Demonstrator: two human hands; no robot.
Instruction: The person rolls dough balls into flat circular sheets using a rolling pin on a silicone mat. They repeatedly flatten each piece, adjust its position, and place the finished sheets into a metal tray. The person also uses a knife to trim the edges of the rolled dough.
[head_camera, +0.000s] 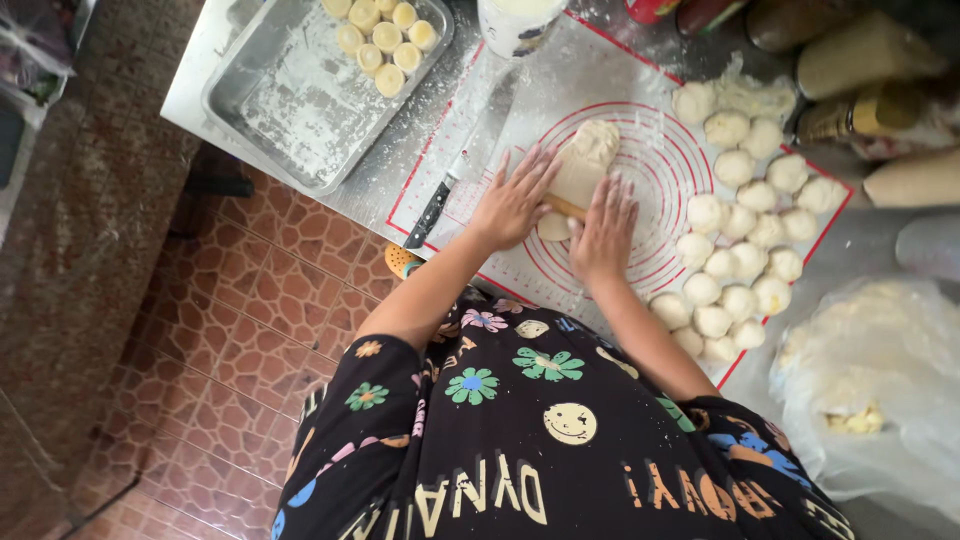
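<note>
The shirt (520, 440), black with flower and smiley prints, fills the 6 o'clock part of the view, nearest the camera. Both forearms extend from it toward 12 o'clock onto the table (400, 165). The left hand (515, 200) lies flat, fingers spread, palm down on the left end of a wooden rolling pin (565, 207). The right hand (605, 230) lies flat in the same manner on the right end; neither hand is closed around the pin. The dough (585, 160), a pale elongated sheet, lies under and just beyond the pin at 12 o'clock of the hands, in the centre of the red rings printed on the mat (560, 80). A knife (455, 185) with a black handle lies on the mat at 9 o'clock of the left hand, near it but apart. Dough balls (740, 240) lie in rows on the mat at 3 o'clock of the right hand. A floured metal tray (300, 100) sits at 10 o'clock, with small yellow balls (380, 40) in its far corner. A clear bag (880, 370) lies at 4 o'clock. Jars (860, 60) stand at 2 o'clock.
</note>
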